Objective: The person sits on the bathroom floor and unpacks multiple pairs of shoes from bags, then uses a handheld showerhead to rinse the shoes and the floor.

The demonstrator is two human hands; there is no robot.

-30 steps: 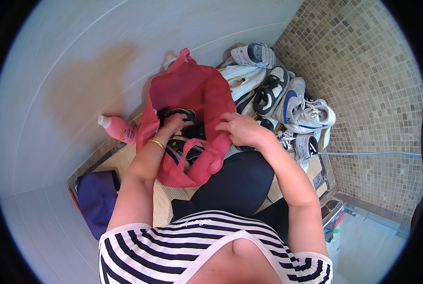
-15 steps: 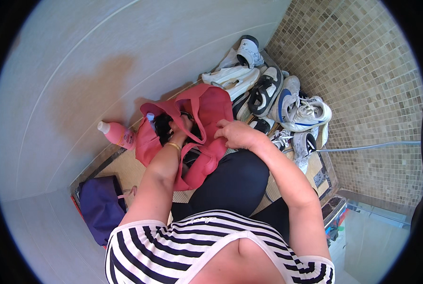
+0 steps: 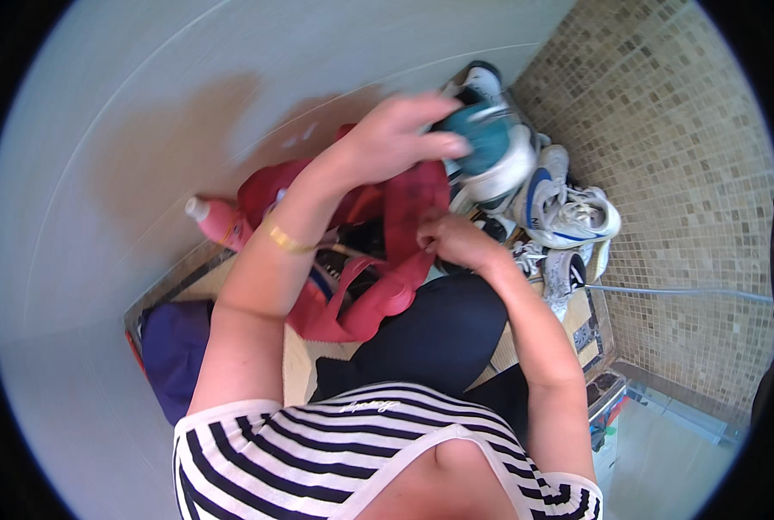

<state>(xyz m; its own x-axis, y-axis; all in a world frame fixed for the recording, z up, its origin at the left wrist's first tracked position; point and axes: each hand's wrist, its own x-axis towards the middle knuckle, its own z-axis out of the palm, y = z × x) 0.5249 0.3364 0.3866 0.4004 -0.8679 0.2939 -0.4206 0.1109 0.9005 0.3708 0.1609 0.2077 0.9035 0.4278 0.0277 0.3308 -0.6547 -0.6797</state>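
A teal and white shoe (image 3: 491,143), smeared by motion, is at my left hand (image 3: 395,134), with thumb and fingers on either side of its near end. The hand is raised above the far edge of a red bag (image 3: 413,199). My right hand (image 3: 463,243) is closed on the bag's right edge. Through the bag's mouth, dark shoes (image 3: 361,238) show in part; the rest of its contents is hidden. Beyond the teal shoe lies a pile of shoes, partly covered by it.
White-and-blue sneakers (image 3: 569,212) and a black-and-white shoe (image 3: 564,273) lie against the mosaic wall (image 3: 664,156). A pink bottle (image 3: 218,221) stands left of the bag. A purple bag (image 3: 177,351) sits at lower left. A grey hose (image 3: 681,291) runs along the right.
My left hand has come out of the red bag with the teal and white shoe and swung up and right toward the pile. My right hand has shifted slightly right, with the bag's edge.
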